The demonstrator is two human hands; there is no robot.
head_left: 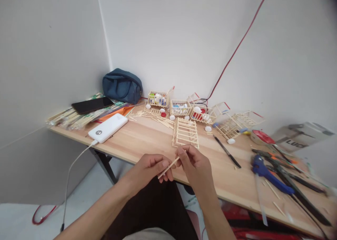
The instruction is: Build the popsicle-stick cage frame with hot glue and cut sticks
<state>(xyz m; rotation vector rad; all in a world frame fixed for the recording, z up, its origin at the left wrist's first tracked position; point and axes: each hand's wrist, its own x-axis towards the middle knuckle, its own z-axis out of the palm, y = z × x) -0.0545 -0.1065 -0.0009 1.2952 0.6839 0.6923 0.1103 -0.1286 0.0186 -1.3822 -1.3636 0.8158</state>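
A thin wooden stick (169,168) slants between my two hands, just off the front edge of the table. Its lower end is pinched between the thumb and fingers of my left hand (150,168). Higher up, the fingertips of my right hand (196,166) close on the same stick. Right behind my right hand, a slatted frame of wooden sticks (186,134) rests on the tabletop. Loose short sticks (160,120) are scattered behind it to the left.
Several small stick carts with white wheels, such as one cart (180,108), line the wall. A black pen (226,151) and a blue glue gun (272,176) lie right. A cabled white power bank (107,128), a phone (92,105) and a blue bag (122,87) are left.
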